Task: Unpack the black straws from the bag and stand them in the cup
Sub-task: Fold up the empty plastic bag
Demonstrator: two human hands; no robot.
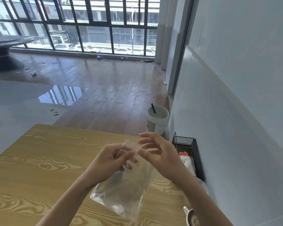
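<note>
Wood-grain table fills the lower view, with a bare plank floor, a tall barred window and a white wall beyond it. Above the table both hands work at a clear bag held in the air, its mouth up between them and its body hanging down toward the person. The left hand is closed on the top edge, thumb and fingers pinching the film; the right hand is spread, fingers loose, just beside or brushing the mouth — whether it grips anything cannot be told. No black straws can be made out in the bag; it looks see-through and blurred, so they may be out already or simply not visible. A white cup sits at the lower right table edge, partly behind the right forearm, and nothing can be seen standing in it. A black mesh tray with white packets lies along the wall side, and a white bucket stands on the floor. By the look of it the step in hand is opening the bag. Next the right fingers need to catch the opposite lip and part it — then reach inside, if straws are there.
</note>
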